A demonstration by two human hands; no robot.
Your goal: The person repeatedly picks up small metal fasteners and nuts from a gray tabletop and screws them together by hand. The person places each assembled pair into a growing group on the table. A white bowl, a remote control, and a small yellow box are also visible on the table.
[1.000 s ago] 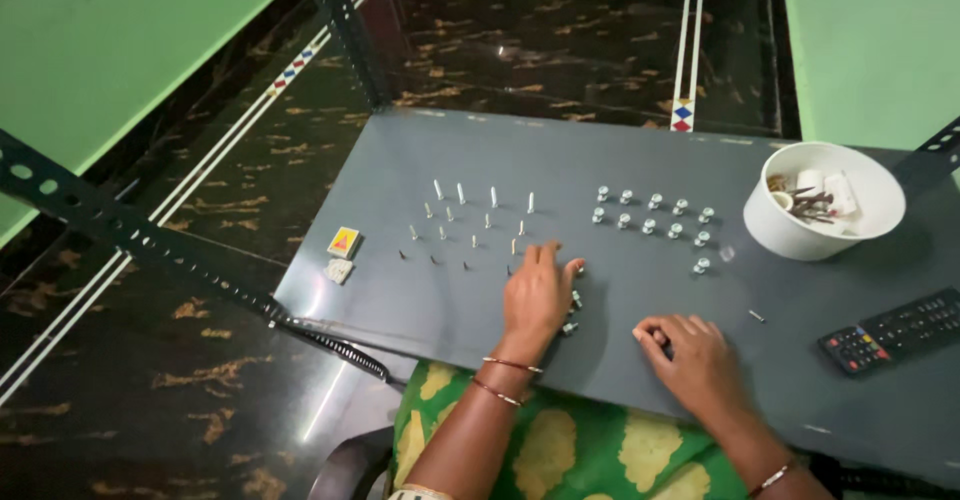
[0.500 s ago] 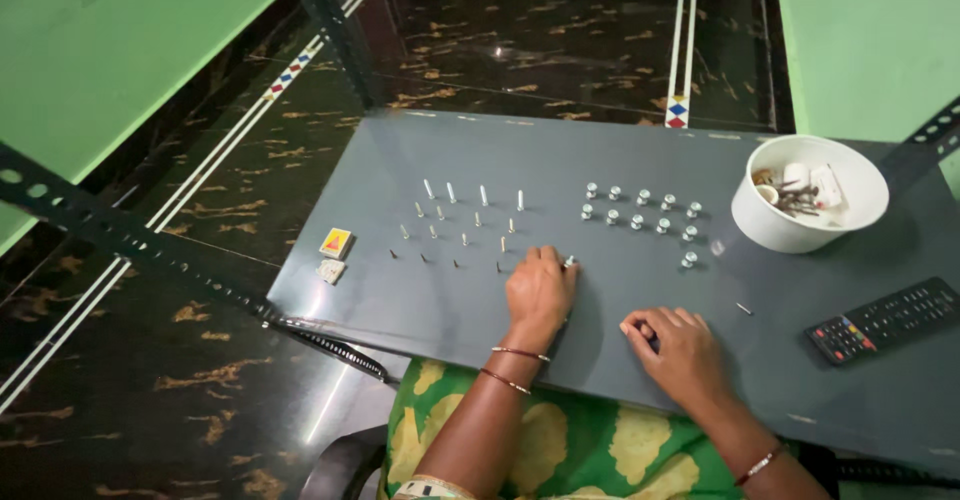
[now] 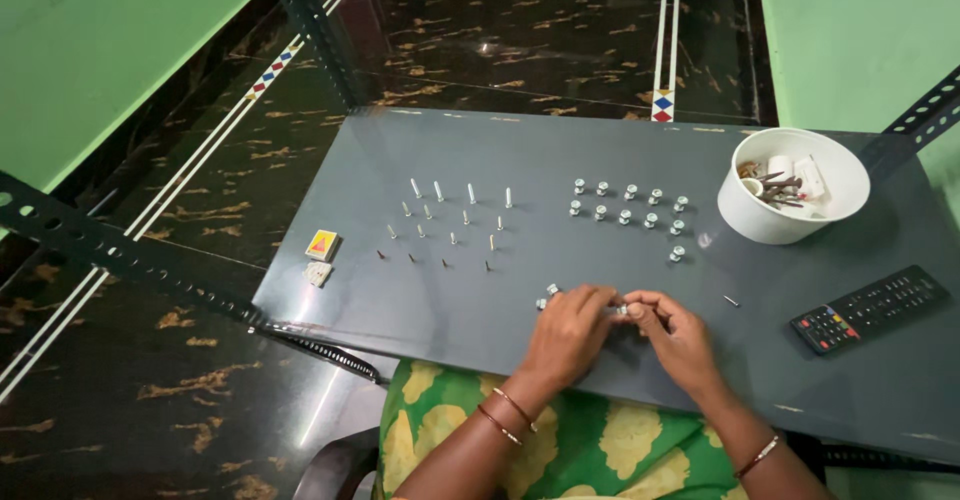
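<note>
Pinched between both hands, low at the near edge of the grey table (image 3: pixel 600 150), sits a small bolt (image 3: pixel 617 309). Left hand (image 3: pixel 568 332) lies palm down, fingers curled inward over one end; right hand (image 3: pixel 682 336) meets it from the other side, thumb and forefinger pressed together on the shiny end. Fingertips of the two hands touch or nearly touch. Whether a nut is being turned onto the shank is hard to tell, since the fingers cover most of it. Held this way, one hand can brace while the other twists.

Just beside the left knuckles, two loose nuts (image 3: pixel 547 295) rest on the table, within easy reach.

Farther out, sorted rows: slim upright screws (image 3: pixel 455 212) to the left, tallest at the back, shortest in front, standing on their heads so they stay put and can be counted. To the right, a block of assembled bolts (image 3: pixel 628 208), also upright, in two rows plus a lone one nearer the hands.

White bowl (image 3: pixel 790 222) at the far right holds mixed hardware, rusty pieces included. One small pin (image 3: pixel 732 301) lies flat near the right hand. Black remote control (image 3: pixel 868 308) sits well apart on the right. Small yellow box (image 3: pixel 322 245) and a pale item (image 3: pixel 318 274) rest near the left corner.
</note>
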